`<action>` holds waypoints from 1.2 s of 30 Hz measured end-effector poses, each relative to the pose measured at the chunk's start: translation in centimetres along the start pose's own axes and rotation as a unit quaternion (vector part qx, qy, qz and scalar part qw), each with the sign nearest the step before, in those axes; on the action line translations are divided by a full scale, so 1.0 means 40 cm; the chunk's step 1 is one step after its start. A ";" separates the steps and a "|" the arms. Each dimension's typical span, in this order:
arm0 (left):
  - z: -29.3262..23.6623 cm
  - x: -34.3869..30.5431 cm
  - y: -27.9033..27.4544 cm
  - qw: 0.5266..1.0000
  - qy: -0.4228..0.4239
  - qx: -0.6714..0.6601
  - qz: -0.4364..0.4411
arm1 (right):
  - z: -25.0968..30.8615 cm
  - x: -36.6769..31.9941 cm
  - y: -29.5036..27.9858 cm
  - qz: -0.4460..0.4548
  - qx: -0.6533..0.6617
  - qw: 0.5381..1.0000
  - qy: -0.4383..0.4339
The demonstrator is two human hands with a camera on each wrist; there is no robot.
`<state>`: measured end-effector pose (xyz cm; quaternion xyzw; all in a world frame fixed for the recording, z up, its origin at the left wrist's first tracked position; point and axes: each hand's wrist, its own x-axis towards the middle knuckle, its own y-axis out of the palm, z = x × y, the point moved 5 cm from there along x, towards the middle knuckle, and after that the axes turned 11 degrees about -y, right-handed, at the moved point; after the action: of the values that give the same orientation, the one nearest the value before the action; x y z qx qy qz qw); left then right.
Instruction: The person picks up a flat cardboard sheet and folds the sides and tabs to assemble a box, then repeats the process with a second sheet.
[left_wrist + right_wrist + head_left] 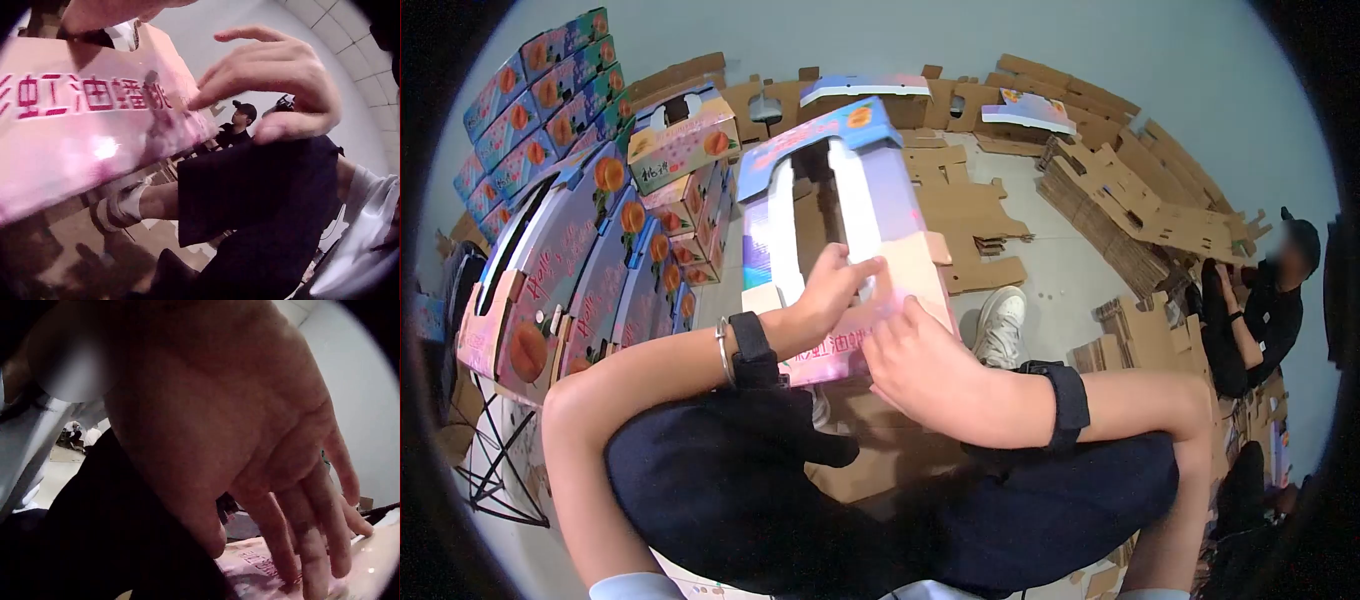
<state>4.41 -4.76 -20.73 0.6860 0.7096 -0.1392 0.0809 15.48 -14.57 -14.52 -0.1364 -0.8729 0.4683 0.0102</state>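
A pink, blue and white printed cardboard gift box [895, 220] stands between the knees, with a long slot in its top edged by white flaps. My left hand [825, 290] grips the near end of the slot, thumb over the peach-coloured panel and fingers at the opening, partly hidden. Close beside it, my right hand [925, 365] touches the near side with its fingertips. In the left wrist view the right hand [281, 78] shows slightly bent fingers at the box's lettered front [94, 119]. The right wrist view has the right hand's palm [250, 412] with fingers pointing down onto the printed surface.
Finished-looking printed boxes [550, 100] are stacked at the left, with larger ones [540, 320] below them. Flat brown cardboard pieces [965, 215] lie ahead and along the wall. Another person [1280, 290] in a black cap sits at the right by more cardboard [1135, 340].
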 end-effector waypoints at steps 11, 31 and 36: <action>0.013 0.015 -0.006 0.995 -0.023 -0.075 0.063 | 0.016 0.031 0.024 -0.058 -0.087 0.993 -0.062; -0.026 -0.009 -0.009 0.991 -0.002 -0.113 0.069 | -0.024 -0.005 0.096 -0.035 0.005 0.996 -0.087; -0.008 -0.016 -0.012 0.986 -0.046 -0.062 0.147 | -0.022 -0.020 0.069 -0.103 0.162 0.973 -0.131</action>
<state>3.97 -5.27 -20.21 0.7694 0.6038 -0.1126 0.1756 17.02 -12.62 -16.23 0.0206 -0.7886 0.6136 -0.0341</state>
